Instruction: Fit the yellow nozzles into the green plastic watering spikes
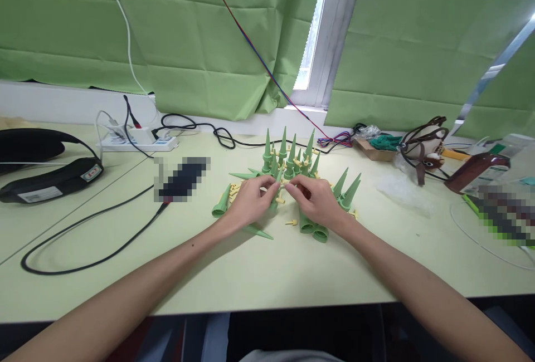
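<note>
Several green pointed cones (268, 150) stand in a cluster at the middle of the table, with small yellow pieces among them. My left hand (252, 197) is closed at the cluster's near left, its fingertips pinched on a green cone (274, 204). Close by on the right, my right hand (316, 197) has thumb and fingers together near a small yellow piece; what they hold is too small to make out. Below the hands lie a loose yellow piece (291, 222), two cones with open bases (320, 234) and a thin cone (258, 232).
At the left are a power strip (142, 143), a looped black cable (83, 266) and a black headset-like item (54, 181). A small cardboard box (375, 151), clear plastic wrap (403, 190) and a dark red bottle (474, 172) lie at the right. Green curtains hang behind.
</note>
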